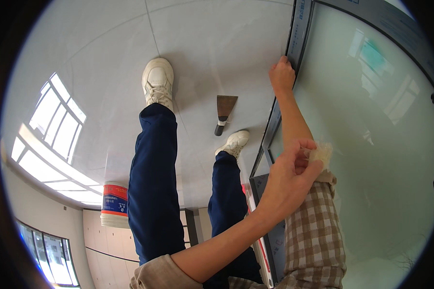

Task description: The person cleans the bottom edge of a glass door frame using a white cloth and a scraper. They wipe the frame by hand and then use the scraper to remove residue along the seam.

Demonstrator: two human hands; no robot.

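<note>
My left hand reaches across in front of my right forearm. Between its thumb and fingers is a crumpled wad of translucent film or tape. My right hand is curled against the outer edge of a dark frame, low beside the floor. Its fingertips are hidden, so whether it pinches something does not show. The frame bears printed protective film and surrounds a frosted glass panel. A putty knife with a rusty blade and dark handle lies on the floor between my feet and the frame.
Glossy tiles cover the floor. My left shoe and right shoe stand on them. A plastic bucket with a red and blue label is behind my left leg. Another film-covered profile is beside my right leg.
</note>
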